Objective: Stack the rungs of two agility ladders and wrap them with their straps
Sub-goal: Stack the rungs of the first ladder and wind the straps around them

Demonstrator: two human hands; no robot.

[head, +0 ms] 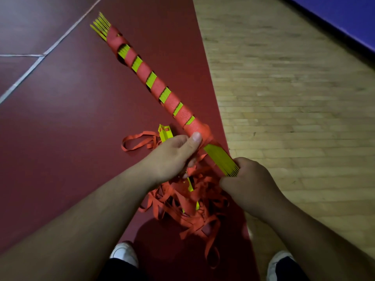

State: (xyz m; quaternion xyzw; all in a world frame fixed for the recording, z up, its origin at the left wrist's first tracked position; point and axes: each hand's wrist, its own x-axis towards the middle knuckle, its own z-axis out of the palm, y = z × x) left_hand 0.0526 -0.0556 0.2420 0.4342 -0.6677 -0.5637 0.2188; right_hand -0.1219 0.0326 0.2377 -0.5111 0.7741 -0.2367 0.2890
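We hold one strap-wound rung bundle (pixel 162 94), left hand (pixel 172 157) curled round its wrap, right hand (pixel 249 185) gripping its end. Tangled loose straps (pixel 182 201) hide most other rungs (pixel 165 134).

No legible text, label, brand, number or sign anywhere in view.

Strap tangle (pixel 188 209) low centre; floor (pixel 60 118) L open, R prob. too.
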